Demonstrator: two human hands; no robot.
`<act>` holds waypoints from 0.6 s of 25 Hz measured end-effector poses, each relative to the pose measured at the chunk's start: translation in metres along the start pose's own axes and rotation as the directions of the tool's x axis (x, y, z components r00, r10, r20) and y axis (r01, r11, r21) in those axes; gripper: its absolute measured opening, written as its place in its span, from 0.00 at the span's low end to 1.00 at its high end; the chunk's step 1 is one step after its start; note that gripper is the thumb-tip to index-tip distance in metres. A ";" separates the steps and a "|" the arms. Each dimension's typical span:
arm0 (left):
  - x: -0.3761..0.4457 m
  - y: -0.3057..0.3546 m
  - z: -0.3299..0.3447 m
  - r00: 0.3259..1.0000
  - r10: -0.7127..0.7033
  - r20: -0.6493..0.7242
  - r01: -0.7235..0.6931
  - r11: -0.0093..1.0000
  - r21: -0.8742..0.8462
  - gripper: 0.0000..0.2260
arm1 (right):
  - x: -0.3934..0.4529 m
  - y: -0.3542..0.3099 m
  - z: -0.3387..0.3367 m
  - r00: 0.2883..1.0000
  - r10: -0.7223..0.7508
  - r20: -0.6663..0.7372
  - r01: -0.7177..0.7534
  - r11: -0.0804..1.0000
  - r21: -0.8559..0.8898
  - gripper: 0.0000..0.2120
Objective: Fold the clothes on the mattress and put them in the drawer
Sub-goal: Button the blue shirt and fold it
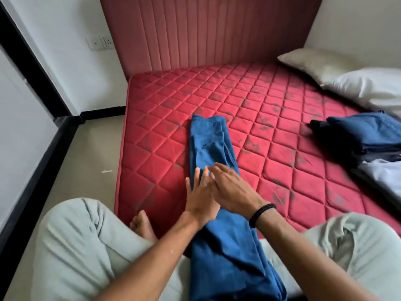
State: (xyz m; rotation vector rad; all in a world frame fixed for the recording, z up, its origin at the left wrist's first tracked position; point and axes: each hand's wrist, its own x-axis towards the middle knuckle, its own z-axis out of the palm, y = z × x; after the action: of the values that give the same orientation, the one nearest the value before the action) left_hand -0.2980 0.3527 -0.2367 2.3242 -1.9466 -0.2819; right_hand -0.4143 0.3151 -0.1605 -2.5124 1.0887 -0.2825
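Two hands lie flat on a long blue garment [211, 146] that runs as a narrow strip from the middle of the red quilted mattress [271, 118] down over its near edge and between the person's knees. The left hand [200, 197] has its fingers straight and spread, palm down on the cloth near the strip's left edge, grasping nothing. The right hand [231, 189] also has its fingers extended, angled to the left across the cloth, with its fingertips just over the left hand's fingers; it too holds nothing, and whether it presses the fabric or hovers slightly above it cannot be told. A dark wristband [261, 213] circles the right wrist.

The garment's far end sits squared off on the mattress, with a layer folded over along its right side. Its near part hangs off the mattress edge and bunches in loose folds between the legs, which wear pale grey-green trousers [80, 242]. A bare foot [143, 224] rests on the floor just beside the mattress's near left corner.

At the right side of the mattress, well apart from the hands, sits a stack of folded dark blue clothes [364, 133], with a pale blue piece [384, 172] just in front of it. Two pillows [347, 77] lie behind the stack against the wall. A padded pink headboard [208, 31] stands at the far end, and a wall socket plate [101, 42] is to its left
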 end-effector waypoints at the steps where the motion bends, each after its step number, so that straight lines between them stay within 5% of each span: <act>1: 0.005 -0.003 0.008 1.000 -0.028 0.011 0.028 1.000 -0.001 0.33 | 0.008 0.005 0.006 1.000 0.019 0.007 -0.019 1.000 -0.008 0.30; 7: 0.013 -0.024 0.058 0.972 -0.064 -0.228 0.035 0.991 -0.130 0.30 | 0.074 0.085 0.052 0.999 0.045 0.014 -0.040 0.971 -0.238 0.35; 11: 0.062 -0.037 0.036 0.974 -0.091 -0.207 0.054 0.982 -0.179 0.38 | 0.116 0.134 0.059 0.990 0.141 0.003 -0.135 0.957 -0.257 0.41; 15: 0.131 -0.063 0.016 0.979 -0.150 -0.137 0.119 0.971 -0.210 0.43 | 0.156 0.151 0.055 0.979 0.201 0.011 -0.194 0.957 -0.217 0.33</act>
State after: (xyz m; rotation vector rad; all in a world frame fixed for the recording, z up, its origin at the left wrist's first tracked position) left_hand -0.2189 0.2361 -0.2752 2.2771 -1.6145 -0.2878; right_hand -0.3894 0.1207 -0.2698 -2.5538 1.4131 -0.0696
